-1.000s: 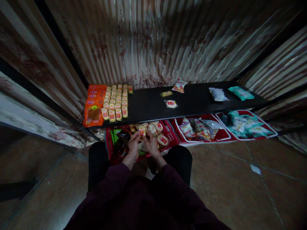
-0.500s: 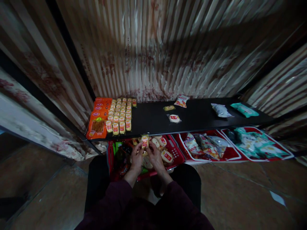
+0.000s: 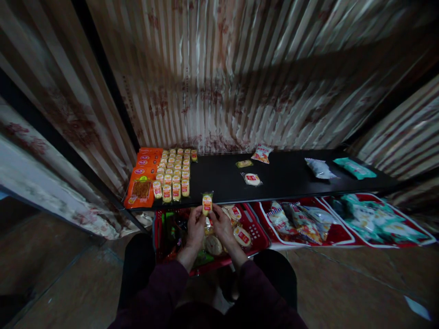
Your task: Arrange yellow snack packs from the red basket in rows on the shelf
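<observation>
Between the fingers of both hands I hold a small wrapped snack cake [image 3: 207, 204] upright, its red and yellow label facing me. My left hand [image 3: 195, 225] pinches its left side, and my right hand [image 3: 221, 223] grips the right side. Both hands are over a red basket [image 3: 254, 228] holding round wrapped cakes [image 3: 242, 236] and other packets. Beyond them, rows of similar small wrapped cakes [image 3: 176, 176] stand on the left part of a black shelf [image 3: 219, 183], beside orange snack packets [image 3: 140, 188].
Farther right on the shelf lie a round wrapped cake [image 3: 252, 179], a small yellow packet [image 3: 244, 163], a red-and-white bag [image 3: 262, 154], a pale bag [image 3: 320, 168] and a teal packet [image 3: 355, 168]. Two more red baskets hold bagged snacks [image 3: 302, 221] and teal packets [image 3: 380, 219]. A pleated curtain [image 3: 219, 82] hangs behind.
The snack cake has come up slightly relative to the basket, close to the shelf's front edge, still in both hands. My view has shifted, so the shelf sits a little lower.
</observation>
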